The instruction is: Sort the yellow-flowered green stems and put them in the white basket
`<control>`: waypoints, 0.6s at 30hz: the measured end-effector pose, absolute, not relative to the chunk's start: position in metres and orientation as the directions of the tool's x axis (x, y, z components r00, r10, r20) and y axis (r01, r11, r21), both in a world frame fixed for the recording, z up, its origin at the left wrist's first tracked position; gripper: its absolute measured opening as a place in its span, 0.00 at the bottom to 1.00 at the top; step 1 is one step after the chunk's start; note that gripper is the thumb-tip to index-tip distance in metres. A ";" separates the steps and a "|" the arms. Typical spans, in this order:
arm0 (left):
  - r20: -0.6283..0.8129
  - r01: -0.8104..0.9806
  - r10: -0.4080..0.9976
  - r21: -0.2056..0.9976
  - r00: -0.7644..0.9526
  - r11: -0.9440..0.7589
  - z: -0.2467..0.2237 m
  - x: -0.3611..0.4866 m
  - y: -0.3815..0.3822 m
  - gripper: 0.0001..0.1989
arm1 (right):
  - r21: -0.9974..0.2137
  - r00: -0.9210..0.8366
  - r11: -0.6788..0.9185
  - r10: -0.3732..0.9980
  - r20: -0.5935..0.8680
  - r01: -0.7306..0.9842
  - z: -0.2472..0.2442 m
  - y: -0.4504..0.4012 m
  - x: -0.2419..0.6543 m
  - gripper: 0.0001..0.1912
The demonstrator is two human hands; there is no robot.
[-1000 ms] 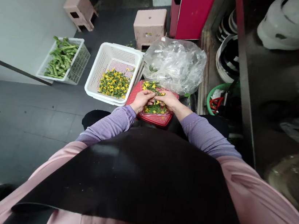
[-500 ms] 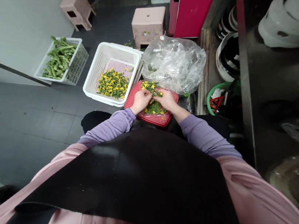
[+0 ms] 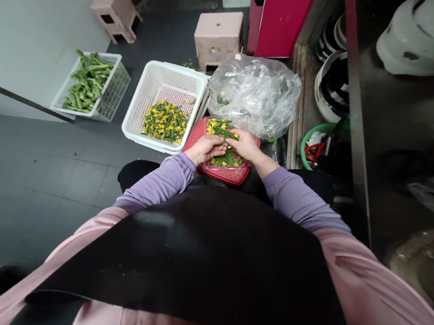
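My left hand (image 3: 206, 149) and my right hand (image 3: 244, 144) meet over a red basket (image 3: 193, 134), fingertips pinched together. Between them is a small slim green vegetable (image 3: 223, 146), mostly covered by the fingers. More slim green vegetables with yellow flowers (image 3: 216, 125) lie just beyond the fingers. Below the hands, green and yellow trimmings (image 3: 227, 159) sit on clear plastic over the red basket. To the left stands a white perforated basket (image 3: 134, 103) with a heap of yellow-flowered green vegetables (image 3: 165, 121) in it.
A large clear plastic bag (image 3: 255, 95) lies beyond the red basket. Two pink stools (image 3: 218, 34) stand farther back. Another white basket (image 3: 110, 92) of thick green stems (image 3: 89, 84) is by the left wall. A green tub (image 3: 306, 147) and a metal shelf edge (image 3: 357, 111) border the right.
My left hand has turned and its fingers have moved slightly right and down, closer to my right fingertips. The right hand stays almost in place. The view has shifted slightly.
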State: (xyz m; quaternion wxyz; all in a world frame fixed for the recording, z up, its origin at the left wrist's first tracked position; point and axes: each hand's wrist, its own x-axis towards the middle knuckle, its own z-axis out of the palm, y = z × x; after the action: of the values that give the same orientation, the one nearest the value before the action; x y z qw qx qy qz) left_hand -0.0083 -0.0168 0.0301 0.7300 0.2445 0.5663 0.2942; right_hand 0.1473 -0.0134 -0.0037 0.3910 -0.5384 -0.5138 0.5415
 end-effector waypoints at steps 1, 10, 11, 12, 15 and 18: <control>-0.686 -0.148 0.700 0.685 0.198 0.713 0.029 -0.010 -0.016 0.07 | -0.977 -0.112 -0.179 0.975 -0.192 0.113 -0.005 -0.013 0.147 0.10; -0.588 -0.115 0.809 0.802 0.014 0.586 0.026 -0.008 -0.016 0.06 | -0.769 -0.205 -0.589 0.808 -0.553 -0.247 -0.003 -0.015 0.145 0.08; -0.565 -0.095 0.825 0.822 -0.007 0.562 0.026 -0.006 -0.016 0.06 | -0.754 -0.224 -0.605 0.796 -0.562 -0.256 -0.001 -0.016 0.144 0.08; -0.542 -0.075 0.840 0.839 -0.025 0.539 0.025 -0.004 -0.016 0.05 | -0.750 -0.242 -0.607 0.794 -0.558 -0.262 0.001 -0.017 0.144 0.09; -0.481 0.002 0.876 0.877 -0.045 0.481 0.026 0.000 -0.012 0.05 | -0.788 -0.278 -0.572 0.814 -0.510 -0.228 0.003 -0.017 0.145 0.09; -0.440 0.112 0.898 0.892 -0.007 0.438 0.030 0.002 -0.006 0.07 | -0.875 -0.248 -0.477 0.860 -0.447 -0.077 -0.001 -0.011 0.150 0.09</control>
State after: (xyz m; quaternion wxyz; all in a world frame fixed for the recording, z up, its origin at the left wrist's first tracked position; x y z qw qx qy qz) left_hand 0.0024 -0.0059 0.0300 0.5760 0.4057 0.6223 0.3411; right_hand 0.1501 -0.0109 -0.0008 0.3388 -0.5109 -0.3829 0.6911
